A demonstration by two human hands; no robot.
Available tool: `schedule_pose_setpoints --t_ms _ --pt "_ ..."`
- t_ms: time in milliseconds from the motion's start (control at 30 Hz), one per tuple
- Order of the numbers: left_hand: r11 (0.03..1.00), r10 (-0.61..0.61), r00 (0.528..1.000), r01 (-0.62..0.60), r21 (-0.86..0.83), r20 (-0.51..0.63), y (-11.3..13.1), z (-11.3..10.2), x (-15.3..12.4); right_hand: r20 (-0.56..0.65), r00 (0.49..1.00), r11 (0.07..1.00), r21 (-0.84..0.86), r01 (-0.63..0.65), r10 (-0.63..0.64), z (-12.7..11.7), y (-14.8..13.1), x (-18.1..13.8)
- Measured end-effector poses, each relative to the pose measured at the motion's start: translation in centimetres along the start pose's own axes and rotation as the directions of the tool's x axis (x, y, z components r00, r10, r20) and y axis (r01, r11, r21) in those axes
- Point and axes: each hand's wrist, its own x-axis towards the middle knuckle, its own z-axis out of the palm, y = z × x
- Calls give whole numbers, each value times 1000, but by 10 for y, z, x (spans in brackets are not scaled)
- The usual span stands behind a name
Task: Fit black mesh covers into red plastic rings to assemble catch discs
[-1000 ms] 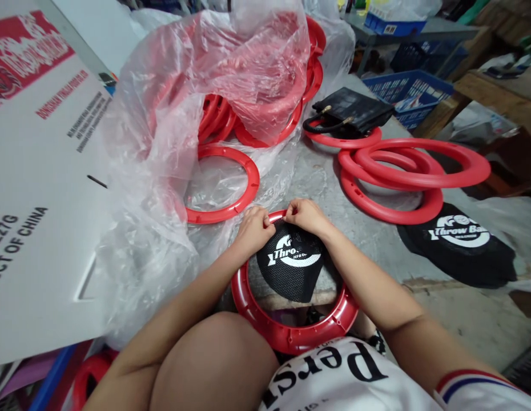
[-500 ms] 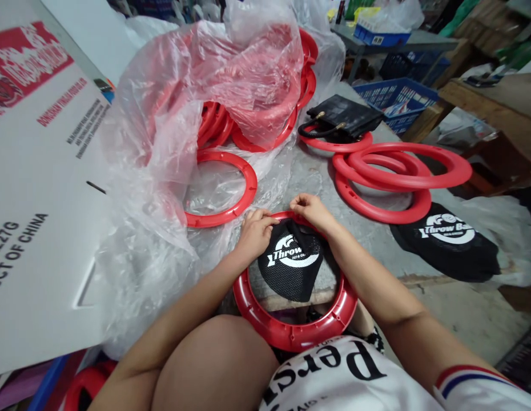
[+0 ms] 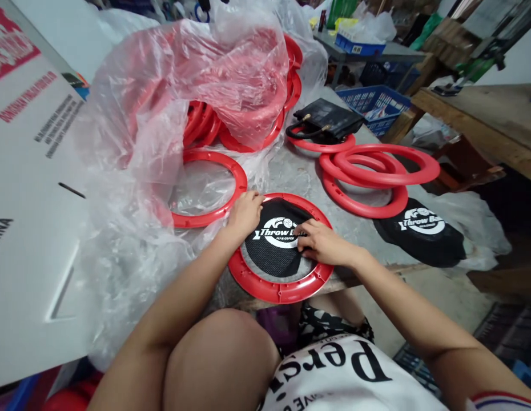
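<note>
A red plastic ring (image 3: 279, 292) lies flat near the front edge of the table. Inside it a black mesh cloth (image 3: 272, 260) with a white "Throw Ball" print covers most of the opening, leaving a gap at the lower right. My left hand (image 3: 246, 214) grips the ring's upper left rim, fingertips by the cloth's edge. Over the right part of the ring, my right hand (image 3: 319, 242) has its fingers curled on the cloth's right side, hiding the end of the print.
Several red rings (image 3: 389, 181) are stacked at the right, beside more black mesh cloth (image 3: 423, 240). A black handbag (image 3: 328, 119) sits behind them. Plastic-wrapped rings (image 3: 248, 91) fill the back left, near a loose ring (image 3: 242, 171). A white carton (image 3: 25, 240) stands at far left.
The ring has moved away from my body and now lies flat on the table. The cloth is spread wider inside it. My right hand has come from the ring's top down to the cloth's right side.
</note>
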Motion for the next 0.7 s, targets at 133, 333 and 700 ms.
schedule_pose_setpoints --t_ms 133,333,700 --pt "989 123 976 -135 -56 -177 30 -14 -30 -158 987 989 148 26 -3 7 0 3" --pt "844 413 904 -427 -326 -113 57 -15 -74 -232 973 963 259 76 -14 -5 -5 6" --pt "895 445 882 -445 37 -153 73 -6 -87 -241 971 982 183 44 1 -4 -15 8"
